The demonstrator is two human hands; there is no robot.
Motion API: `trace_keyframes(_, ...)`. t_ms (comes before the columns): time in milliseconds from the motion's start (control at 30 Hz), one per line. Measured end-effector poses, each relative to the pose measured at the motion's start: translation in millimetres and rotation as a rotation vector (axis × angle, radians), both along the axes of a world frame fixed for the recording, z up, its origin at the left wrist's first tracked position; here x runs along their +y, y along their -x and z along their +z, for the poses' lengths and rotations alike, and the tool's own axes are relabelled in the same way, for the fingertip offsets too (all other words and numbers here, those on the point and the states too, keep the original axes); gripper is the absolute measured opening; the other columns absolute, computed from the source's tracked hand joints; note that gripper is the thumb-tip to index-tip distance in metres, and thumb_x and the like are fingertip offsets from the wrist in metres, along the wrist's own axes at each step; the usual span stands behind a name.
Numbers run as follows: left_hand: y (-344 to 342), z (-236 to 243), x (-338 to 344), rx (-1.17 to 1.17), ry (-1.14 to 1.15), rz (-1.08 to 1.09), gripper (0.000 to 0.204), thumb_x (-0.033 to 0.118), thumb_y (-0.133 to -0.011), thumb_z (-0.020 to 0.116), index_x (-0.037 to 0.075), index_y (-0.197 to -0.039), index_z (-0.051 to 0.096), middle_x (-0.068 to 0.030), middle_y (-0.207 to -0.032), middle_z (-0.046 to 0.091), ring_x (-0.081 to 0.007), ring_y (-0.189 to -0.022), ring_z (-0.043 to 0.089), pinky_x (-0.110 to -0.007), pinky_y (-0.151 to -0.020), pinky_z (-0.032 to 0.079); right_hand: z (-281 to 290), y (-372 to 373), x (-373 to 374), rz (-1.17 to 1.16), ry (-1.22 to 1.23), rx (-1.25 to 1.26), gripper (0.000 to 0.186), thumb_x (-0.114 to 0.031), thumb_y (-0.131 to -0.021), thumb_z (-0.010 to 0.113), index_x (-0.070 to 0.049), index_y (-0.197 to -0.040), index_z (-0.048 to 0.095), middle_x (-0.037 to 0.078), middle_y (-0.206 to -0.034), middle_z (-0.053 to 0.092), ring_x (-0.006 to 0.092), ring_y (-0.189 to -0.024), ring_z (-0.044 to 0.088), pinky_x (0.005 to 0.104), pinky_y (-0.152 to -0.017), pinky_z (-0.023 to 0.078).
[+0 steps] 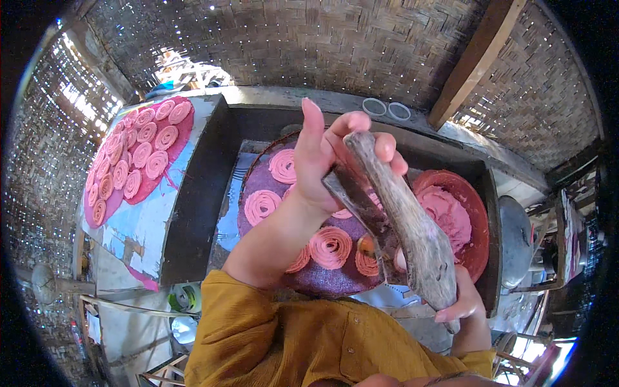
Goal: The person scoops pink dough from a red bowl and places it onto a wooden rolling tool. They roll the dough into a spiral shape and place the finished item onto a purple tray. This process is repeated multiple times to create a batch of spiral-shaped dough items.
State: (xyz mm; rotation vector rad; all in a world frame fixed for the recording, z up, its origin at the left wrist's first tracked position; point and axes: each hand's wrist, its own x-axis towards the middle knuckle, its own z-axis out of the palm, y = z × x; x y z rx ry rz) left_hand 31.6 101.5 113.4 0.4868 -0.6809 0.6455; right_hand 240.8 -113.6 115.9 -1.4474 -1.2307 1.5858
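Note:
My left hand [315,169] has its thumb raised and its fingers curled around the upper end of a weathered wooden tool [416,245] made of a pale bar and a darker piece [358,206] beside it. Low on the right, my right hand [469,300] grips the tool's other end. Beneath them is a round tray with purple mesh [298,224] bearing pink spiral coils [330,248], partly hidden by my forearm and the tool. A red basin [475,253] of pink dough [442,213] sits to its right, within the dark-sided trough [491,229].
At left, a pale board [182,97] carries more coils on pink cloth [180,135]. Two white rings [398,111] rest on the back ledge, near a wooden post [471,64]. Woven walls [284,39] surround the workspace, and a grey metal lid [516,242] stands at right.

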Motion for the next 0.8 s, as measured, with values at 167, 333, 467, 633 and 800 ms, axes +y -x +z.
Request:
trace_keyframes(167,13.9,-25.8,-28.1,1.053,-0.113,0.478,0.069,0.058,-0.085,0.024,0.001,-0.119,0.043,-0.0128,-0.110,0.053,-0.0223,-0.099,0.051,-0.037,-0.091,0.038,-25.6,1.0,-2.7,-0.053,0.001,0.188,0.073,-0.023,-0.041,0.078,0.005,-0.103,0.051,0.008,-0.090,0.058,0.0157,-0.080,0.055,0.0277,-0.072,0.043)
trace_keyframes(333,22.8,-104.3,-47.9,1.386,-0.648,0.819,0.048,0.042,-0.090,0.027,-0.002,-0.087,0.046,-0.0169,-0.085,0.053,-0.0266,-0.085,0.053,-0.038,-0.079,0.036,-28.5,9.9,0.0,-0.105,-0.032,0.312,0.074,-0.021,-0.043,0.078,0.006,-0.106,0.049,0.012,-0.090,0.059,0.0182,-0.076,0.058,0.0288,-0.066,0.047)
trace_keyframes(467,27.0,-123.0,-56.7,1.464,-0.596,0.825,0.054,0.045,-0.088,0.032,-0.003,-0.073,0.051,-0.0196,-0.071,0.052,-0.0313,-0.069,0.052,-0.041,-0.063,0.037,-37.8,13.6,-3.8,-0.163,-0.057,0.349,0.074,-0.020,-0.045,0.078,0.006,-0.107,0.048,0.013,-0.091,0.059,0.0191,-0.076,0.058,0.0298,-0.066,0.048)
trace_keyframes(633,30.5,-131.4,-65.7,1.536,-0.467,0.839,0.044,0.040,-0.086,0.040,0.000,-0.085,0.060,-0.0161,-0.089,0.055,-0.0300,-0.084,0.050,-0.039,-0.073,0.039,-45.1,11.5,-6.0,-0.143,-0.085,0.344,0.077,-0.020,-0.046,0.078,0.007,-0.110,0.046,0.015,-0.092,0.059,0.0204,-0.076,0.059,0.0301,-0.065,0.048)
trace_keyframes(800,43.9,-115.6,-87.7,1.302,-1.172,1.344,0.018,0.020,-0.075,0.062,0.007,-0.087,0.064,-0.0067,-0.087,0.056,-0.0194,-0.082,0.051,-0.034,-0.074,0.038,-41.3,14.6,-10.0,-0.259,-0.125,0.372,0.088,-0.025,-0.042,0.074,0.010,-0.113,0.036,0.021,-0.086,0.057,0.0257,-0.067,0.060,0.0353,-0.058,0.052)
